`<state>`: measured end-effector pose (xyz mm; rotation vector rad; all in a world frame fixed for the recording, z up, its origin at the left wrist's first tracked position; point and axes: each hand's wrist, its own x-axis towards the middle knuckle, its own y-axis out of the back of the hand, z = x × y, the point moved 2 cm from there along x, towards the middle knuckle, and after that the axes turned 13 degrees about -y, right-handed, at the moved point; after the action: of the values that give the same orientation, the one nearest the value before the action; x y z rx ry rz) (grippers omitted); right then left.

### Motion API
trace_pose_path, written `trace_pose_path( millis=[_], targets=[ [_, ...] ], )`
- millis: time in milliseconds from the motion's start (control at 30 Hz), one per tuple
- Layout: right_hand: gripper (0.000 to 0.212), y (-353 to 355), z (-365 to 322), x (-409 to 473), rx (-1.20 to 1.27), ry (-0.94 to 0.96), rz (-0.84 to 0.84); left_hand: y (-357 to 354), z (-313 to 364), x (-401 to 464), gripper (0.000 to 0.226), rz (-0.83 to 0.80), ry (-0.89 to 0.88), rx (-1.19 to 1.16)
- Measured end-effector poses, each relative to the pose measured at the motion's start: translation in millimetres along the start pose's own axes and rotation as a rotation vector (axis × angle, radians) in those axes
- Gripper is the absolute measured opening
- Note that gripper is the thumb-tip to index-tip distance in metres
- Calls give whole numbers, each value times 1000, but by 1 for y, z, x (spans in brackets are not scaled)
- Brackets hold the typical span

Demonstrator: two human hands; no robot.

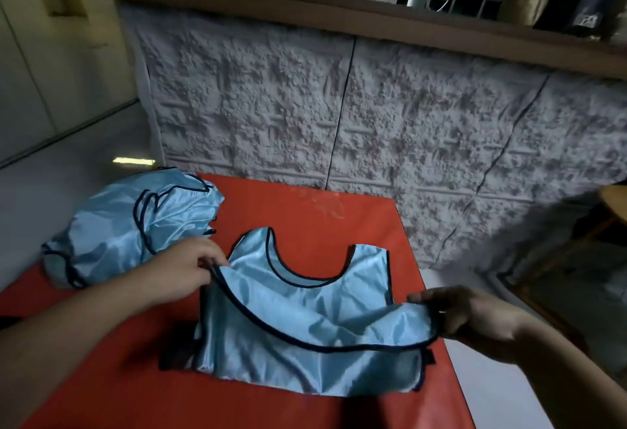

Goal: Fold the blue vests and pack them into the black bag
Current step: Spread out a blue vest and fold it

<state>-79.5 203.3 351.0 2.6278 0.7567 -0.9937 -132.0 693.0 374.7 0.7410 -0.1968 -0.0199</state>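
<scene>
Two hands are seen over a red table (305, 204), both engaged with one light blue vest (305, 320) trimmed in dark piping. The vest is laid flat near the middle of the table, neckline toward the far edge, with its near hem raised and drawn back across the body of the garment as a curved fold. The left hand (185, 267) is placed at the left end of that raised edge, where the piping is pinched between thumb and fingertips. The right hand (475, 316) is positioned at the right end of the same edge, where the cloth is gripped between thumb and curled fingers; the hand lies beyond the right border of the table. A black strap or tab (173, 357) is visible beneath the vest at its left side, and a similar dark piece (429, 357) shows at its right side; whether these belong to the black bag cannot be told. A loose pile of further blue vests (135, 221) is heaped at the far left corner of the table, partly overhanging the edge, apart from the vest being handled. A wall of grey textured panels (373, 123) is noted behind the table, topped by a wooden ledge (305, 11). A pale floor (51, 191) is visible to the left.
</scene>
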Motion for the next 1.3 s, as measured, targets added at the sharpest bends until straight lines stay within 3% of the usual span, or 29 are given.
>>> trace_pose_path(
  millis=[167,233,300,367,433,467,533,633,700,800,867,900,967,1033,1133,1300],
  targets=[
    [43,15,-72,73,-453,41,229,-12,-37,71,34,52,245,-182],
    [24,19,-75,96,-506,16,317,-19,-49,90,28,70,298,-304],
    [10,25,-89,117,-492,36,371,-23,-64,110,25,99,333,-439],
    [31,38,-97,141,-412,29,350,-29,-80,131,21,114,392,-569],
    [34,50,-104,165,-201,2,355,-35,-92,148,14,111,463,-637],
    [33,55,-106,181,-67,-13,394,-41,-97,156,22,113,512,-645],
    [31,57,-107,212,133,-81,496,-56,-108,168,31,173,590,-603],
    [31,49,-108,245,206,-122,631,-79,-116,176,25,266,589,-501],
    [33,43,-109,251,69,-61,815,-88,-119,177,27,260,506,-218],
    [45,16,-102,238,-460,196,1039,-105,-108,162,48,210,259,332],
    [48,-15,-81,236,-759,448,902,-131,-87,137,53,170,39,484],
    [47,-29,-66,238,-925,505,799,-148,-73,122,55,70,-41,502],
    [53,-43,-35,244,-1156,418,686,-179,-68,98,62,-197,-79,550],
    [63,-38,-14,236,-1202,248,721,-196,-73,83,65,-344,-59,618],
    [71,-21,-3,219,-1197,161,814,-192,-83,79,69,-350,-92,674],
    [69,-5,0,203,-1149,-19,832,-177,-94,75,86,-370,-34,706]
  ],
)
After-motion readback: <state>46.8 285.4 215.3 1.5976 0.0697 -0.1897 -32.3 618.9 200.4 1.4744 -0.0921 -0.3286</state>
